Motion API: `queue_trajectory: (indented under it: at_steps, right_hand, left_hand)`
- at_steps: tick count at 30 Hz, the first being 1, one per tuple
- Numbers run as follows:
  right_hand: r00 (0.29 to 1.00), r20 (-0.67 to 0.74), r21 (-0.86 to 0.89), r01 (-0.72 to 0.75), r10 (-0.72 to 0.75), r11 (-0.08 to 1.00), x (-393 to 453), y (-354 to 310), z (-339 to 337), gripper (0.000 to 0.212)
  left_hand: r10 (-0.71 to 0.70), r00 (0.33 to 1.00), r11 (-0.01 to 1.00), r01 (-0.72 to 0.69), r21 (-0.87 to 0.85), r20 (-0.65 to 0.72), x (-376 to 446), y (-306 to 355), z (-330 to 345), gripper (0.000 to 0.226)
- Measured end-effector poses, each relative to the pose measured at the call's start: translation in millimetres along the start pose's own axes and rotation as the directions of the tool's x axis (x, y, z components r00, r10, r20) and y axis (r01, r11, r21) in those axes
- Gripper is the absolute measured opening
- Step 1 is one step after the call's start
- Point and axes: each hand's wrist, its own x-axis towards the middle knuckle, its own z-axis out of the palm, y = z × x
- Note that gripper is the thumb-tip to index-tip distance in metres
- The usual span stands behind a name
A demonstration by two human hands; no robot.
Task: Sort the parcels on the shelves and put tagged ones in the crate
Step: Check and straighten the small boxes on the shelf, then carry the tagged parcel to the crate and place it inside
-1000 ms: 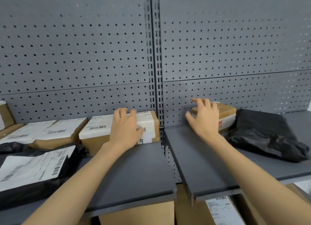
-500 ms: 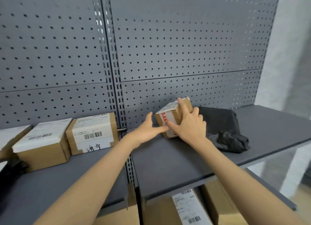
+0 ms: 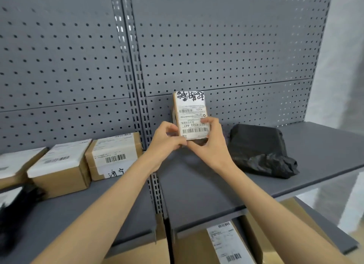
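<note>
grey shelf (image 3: 206, 186), black poly bag (image 3: 260, 149) on rt, labelled cardboard boxes (image 3: 114, 157) on lt

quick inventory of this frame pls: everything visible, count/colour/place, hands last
held parcel: 1, brown cardboard with white label, lifted upright above the right shelf, label facing the camera
black poly bag: 1, black, lying on the right shelf, right of the hands
boxes on left shelf: 3 in view, brown with white labels, in a row; the leftmost is cut off by the frame edge
black bag at left edge: 1, black with a white label, partly out of frame
boxes on lower shelf: at least 3, brown, one with a white barcode label
pegboard back panel: grey, perforated, behind both shelves
left hand: grips the parcel's lower left
right hand: grips its lower right
</note>
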Motion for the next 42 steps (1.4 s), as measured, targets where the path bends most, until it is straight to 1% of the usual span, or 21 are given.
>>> queue_trajectory:
  at_steps: [2, 4, 6, 9, 11, 13, 15, 16, 18, 20, 21, 22, 23, 24, 25, 26, 28, 30, 35, 40, 42]
  right_hand:
    - [1.0, 0.026, 0.062, 0.008, -0.009, 0.998, -0.9, -5.5, 9.8, 0.059]
    - [1.0, 0.011, 0.164, 0.006, -0.008, 0.986, -2.2, -11.3, 17.8, 0.056]
    - [0.999, -0.033, 0.243, 0.007, 0.001, 0.97, -3.1, -17.3, 23.2, 0.055]
    - [0.999, -0.045, 0.278, 0.001, 0.012, 0.96, -6.1, -28.7, 30.7, 0.067]
    - [1.0, -0.03, 0.28, 0.018, -0.01, 0.96, -10.1, -37.1, 35.8, 0.073]
    - [1.0, -0.018, 0.3, 0.025, -0.021, 0.954, -14.4, -44.1, 39.7, 0.08]
    - [0.999, -0.027, 0.302, 0.031, -0.024, 0.953, -17.4, -47.9, 40.1, 0.086]
    - [0.999, -0.045, 0.276, 0.037, -0.025, 0.96, -17.6, -48.9, 38.0, 0.088]
    - [0.993, -0.112, 0.152, 0.051, -0.034, 0.987, -15.4, -50.0, 28.6, 0.094]
    - [0.979, -0.181, -0.091, 0.082, -0.097, 0.993, -11.5, -48.8, 11.7, 0.106]
    - [0.971, -0.181, -0.252, 0.11, -0.158, 0.962, -10.1, -47.9, 2.3, 0.11]
    - [0.963, -0.153, -0.404, 0.143, -0.221, 0.903, -9.6, -47.1, -6.7, 0.112]
    - [0.957, -0.107, -0.525, 0.175, -0.268, 0.833, -10.6, -46.9, -14.8, 0.113]
    - [0.953, -0.057, -0.604, 0.205, -0.297, 0.77, -12.2, -46.6, -22.3, 0.112]
    - [0.95, -0.014, -0.639, 0.232, -0.313, 0.733, -14.5, -46.1, -29.0, 0.111]
    - [0.948, 0.013, -0.641, 0.252, -0.319, 0.724, -16.8, -45.2, -36.0, 0.108]
    - [0.953, 0.023, -0.613, 0.252, -0.301, 0.749, -22.2, -42.7, -52.9, 0.105]
    - [0.962, 0.001, -0.596, 0.221, -0.274, 0.772, -29.7, -39.7, -74.0, 0.105]
    - [0.96, -0.154, -0.593, 0.099, -0.232, 0.799, -55.5, -34.4, -128.2, 0.094]
    - [0.936, -0.282, -0.67, -0.034, -0.212, 0.741, -98.8, -42.4, -188.2, 0.093]
    - [0.913, -0.351, -0.702, -0.111, -0.207, 0.703, -130.1, -48.8, -212.3, 0.091]
  left_hand:
    - [0.008, 0.999, 1.0, -0.009, -0.019, -0.04, -2.8, -0.7, -10.8, 0.032]
    - [0.028, 0.997, 0.998, -0.032, -0.048, -0.078, -5.1, -2.1, -21.8, 0.037]
    - [0.084, 0.99, 0.996, -0.086, -0.008, -0.114, -6.4, -3.2, -33.2, 0.056]
    - [0.192, 0.978, 0.973, -0.179, 0.147, -0.08, -10.2, 0.4, -46.5, 0.096]
    - [0.275, 0.96, 0.924, -0.247, 0.291, -0.058, -13.5, 3.4, -48.7, 0.112]
    - [0.377, 0.922, 0.841, -0.298, 0.452, -0.093, -16.0, 6.2, -47.8, 0.115]
    - [0.471, 0.873, 0.759, -0.325, 0.564, -0.13, -18.0, 10.7, -47.9, 0.107]
    - [0.503, 0.855, 0.727, -0.34, 0.597, -0.127, -18.7, 13.4, -49.4, 0.102]
    - [0.529, 0.845, 0.677, -0.367, 0.638, -0.075, -18.8, 19.6, -54.4, 0.094]
    - [0.52, 0.854, 0.635, -0.393, 0.665, 0.008, -19.2, 24.8, -58.1, 0.092]
    - [0.508, 0.86, 0.618, -0.405, 0.674, 0.05, -19.5, 26.5, -58.2, 0.091]
    - [0.491, 0.867, 0.607, -0.415, 0.678, 0.091, -19.8, 27.6, -56.8, 0.091]
    - [0.47, 0.873, 0.599, -0.425, 0.679, 0.132, -20.0, 28.1, -53.7, 0.09]
    - [0.448, 0.877, 0.592, -0.437, 0.677, 0.174, -20.0, 28.0, -48.9, 0.09]
    - [0.431, 0.877, 0.587, -0.451, 0.672, 0.213, -19.8, 27.9, -42.7, 0.09]
    - [0.422, 0.872, 0.586, -0.47, 0.66, 0.247, -19.6, 28.1, -35.4, 0.09]
    - [0.423, 0.856, 0.6, -0.51, 0.616, 0.297, -18.9, 29.2, -18.2, 0.089]
    - [0.419, 0.843, 0.629, -0.537, 0.562, 0.337, -18.6, 31.7, 0.2, 0.091]
    - [0.396, 0.824, 0.662, -0.562, 0.497, 0.404, -22.4, 45.5, 44.0, 0.115]
    - [0.426, 0.781, 0.67, -0.611, 0.421, 0.456, -39.5, 56.5, 90.3, 0.117]
    - [0.433, 0.748, 0.68, -0.637, 0.363, 0.503, -52.9, 56.0, 112.4, 0.114]
